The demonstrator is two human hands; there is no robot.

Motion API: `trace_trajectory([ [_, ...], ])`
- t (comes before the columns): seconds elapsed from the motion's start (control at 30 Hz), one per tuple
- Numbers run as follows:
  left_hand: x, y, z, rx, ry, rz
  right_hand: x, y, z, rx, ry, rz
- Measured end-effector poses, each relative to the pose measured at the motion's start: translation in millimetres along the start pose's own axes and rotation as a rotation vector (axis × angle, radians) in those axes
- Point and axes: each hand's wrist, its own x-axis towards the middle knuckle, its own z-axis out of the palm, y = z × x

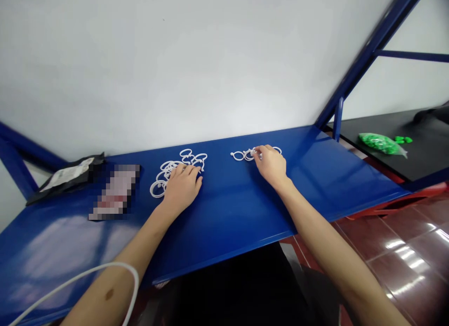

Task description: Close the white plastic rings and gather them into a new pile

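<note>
My left hand (182, 185) lies palm down on a loose pile of white plastic rings (157, 189), its fingers extended over them. Part of the pile is hidden beneath that hand. To the right, white rings with small knobs (238, 155) lie in a short row on the blue shelf (224, 213). My right hand (271, 164) is at this row, thumb and fingertips pinched on a white ring (251, 153). Its fingers cover part of the row, and another ring (278, 150) shows just behind the knuckles.
A black plastic mailer (70, 176) and a pixelated flat packet (117, 192) lie on the left. A white cable (87, 270) loops over my left forearm. Blue frame posts (365, 64) rise at right, beside a black surface with a bag of green pieces (380, 142).
</note>
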Motion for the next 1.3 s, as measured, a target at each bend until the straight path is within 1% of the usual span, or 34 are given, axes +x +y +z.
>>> trace_trajectory([
  [0.1,0,7,-6.2,-0.004,0.004,0.048,-1,2,-1,-0.046,-0.003,0.041],
  [0.2,-3,15,-11.9,-0.066,0.018,0.071,-9,-8,-1,0.046,0.027,-0.005],
  [0.27,-6,22,-15.7,-0.139,0.02,0.065,-16,-18,-1,0.198,-0.013,-0.119],
  [0.37,-8,33,-22.4,-0.319,0.006,0.026,-30,-36,2,0.48,-0.16,-0.377],
  [0.43,-9,37,-27.2,-0.473,-0.018,-0.01,-38,-45,5,0.609,-0.249,-0.521],
  [0.5,-9,40,-30.7,-0.61,-0.057,-0.051,-43,-52,7,0.673,-0.301,-0.577],
  [0.57,-9,40,-32.0,-0.703,-0.098,-0.089,-45,-55,8,0.724,-0.351,-0.539],
  [0.7,-10,41,-28.5,-0.789,-0.129,-0.117,-42,-54,9,0.904,-0.465,-0.355],
  [0.77,-9,42,-26.8,-0.806,-0.13,-0.144,-41,-52,10,0.971,-0.47,-0.283],
  [0.83,-9,43,-26.6,-0.805,-0.115,-0.176,-40,-52,10,1.007,-0.47,-0.246],
  [0.9,-8,43,-27.6,-0.779,-0.078,-0.18,-40,-52,11,1.04,-0.492,-0.245],
  [1.07,-10,42,-27.4,-0.643,0.065,-0.092,-42,-53,10,1.06,-0.521,-0.304],
  [1.23,-16,44,-20.9,-0.545,0.242,0.059,-46,-54,8,0.997,-0.493,-0.342],
  [1.3,-18,46,-19.0,-0.521,0.297,0.122,-47,-54,6,0.965,-0.464,-0.381],
])
